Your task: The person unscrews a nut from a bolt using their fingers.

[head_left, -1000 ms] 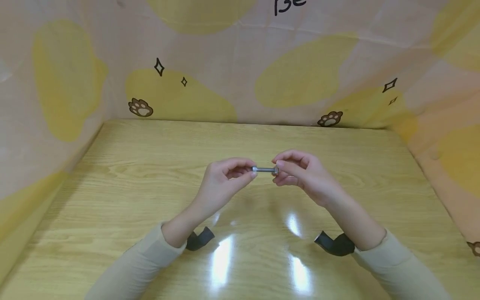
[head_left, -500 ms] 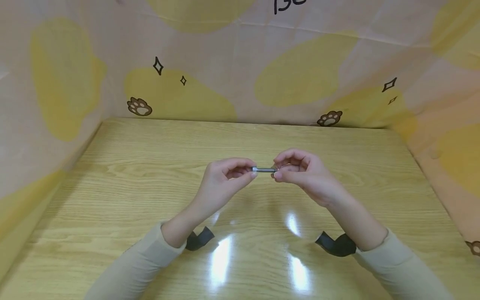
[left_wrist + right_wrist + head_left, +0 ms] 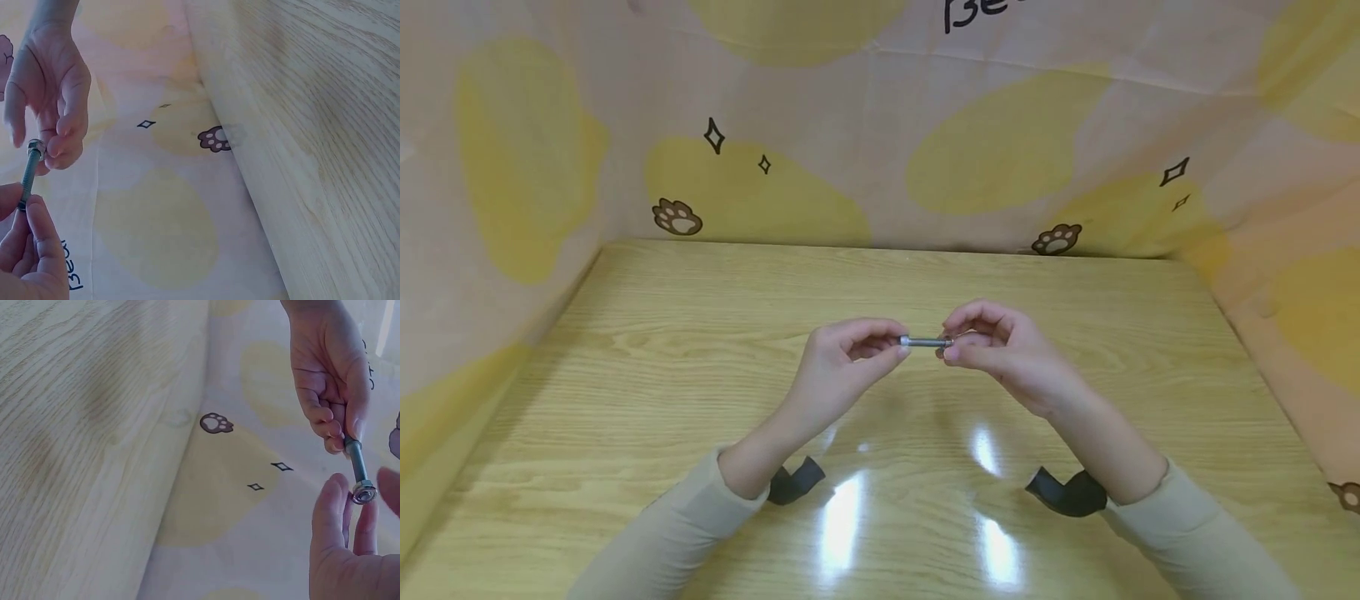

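A metal bolt (image 3: 927, 342) with a cylindrical head is held level in the air between both hands. My left hand (image 3: 838, 362) pinches its head end between thumb and fingers, also visible in the left wrist view. A shiny nut (image 3: 364, 491) sits around the bolt's other end, inside the loosely bent fingers of my right hand (image 3: 1011, 354). In the right wrist view the thumb (image 3: 390, 487) stands apart from the nut, while a fingertip lies close beside it; whether they touch I cannot tell.
Beneath the hands is a wood-grain table (image 3: 700, 292), with bright reflections near its front. A patterned cloth (image 3: 820, 108) with yellow patches and paw prints hangs along the back and sides. Black straps (image 3: 1067, 492) stick out beside both wrists.
The right thumb has dropped from above the nut to its near, lower side, with the fingers shifting around it. The left hand keeps its pinch on the bolt, nearly still.
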Demonstrator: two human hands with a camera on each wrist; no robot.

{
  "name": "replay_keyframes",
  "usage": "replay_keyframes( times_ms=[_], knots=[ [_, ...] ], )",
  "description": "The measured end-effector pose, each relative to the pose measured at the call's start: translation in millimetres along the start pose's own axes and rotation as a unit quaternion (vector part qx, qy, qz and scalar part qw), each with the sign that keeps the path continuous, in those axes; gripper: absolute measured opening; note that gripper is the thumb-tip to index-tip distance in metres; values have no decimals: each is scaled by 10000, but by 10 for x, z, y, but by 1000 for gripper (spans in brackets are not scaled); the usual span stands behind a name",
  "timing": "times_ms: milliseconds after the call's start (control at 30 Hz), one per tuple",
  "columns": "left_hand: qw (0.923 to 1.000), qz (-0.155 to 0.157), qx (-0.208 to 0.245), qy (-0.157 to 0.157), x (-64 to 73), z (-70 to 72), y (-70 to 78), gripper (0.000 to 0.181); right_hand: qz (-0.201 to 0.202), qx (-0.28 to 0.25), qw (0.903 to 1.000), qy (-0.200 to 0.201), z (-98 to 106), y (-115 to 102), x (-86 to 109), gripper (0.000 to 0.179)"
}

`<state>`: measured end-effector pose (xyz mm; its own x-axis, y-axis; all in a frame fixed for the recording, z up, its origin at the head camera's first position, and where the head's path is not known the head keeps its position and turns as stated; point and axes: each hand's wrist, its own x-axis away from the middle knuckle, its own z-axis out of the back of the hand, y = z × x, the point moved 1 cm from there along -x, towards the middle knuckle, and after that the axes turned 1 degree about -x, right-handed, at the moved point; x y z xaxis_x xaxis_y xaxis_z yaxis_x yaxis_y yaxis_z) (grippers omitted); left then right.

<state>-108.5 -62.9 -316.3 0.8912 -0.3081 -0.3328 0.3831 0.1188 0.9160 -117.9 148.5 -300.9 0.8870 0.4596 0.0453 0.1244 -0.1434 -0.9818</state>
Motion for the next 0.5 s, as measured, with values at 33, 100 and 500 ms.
replay_keyframes(
  times_ms=[33,100,500],
  knots=[
    [10000,11,-3,4,4,-1,-2,16,8,-27,10000,-5,-5,2,1,16],
    [10000,9,-13,4,8,-3,-7,16,-102,-36,9999,74,-18,-2,-1,10],
    [10000,-27,-45,14,9,5,24,16,-140,175,9997,106,-21,20,-23,11]
  ],
)
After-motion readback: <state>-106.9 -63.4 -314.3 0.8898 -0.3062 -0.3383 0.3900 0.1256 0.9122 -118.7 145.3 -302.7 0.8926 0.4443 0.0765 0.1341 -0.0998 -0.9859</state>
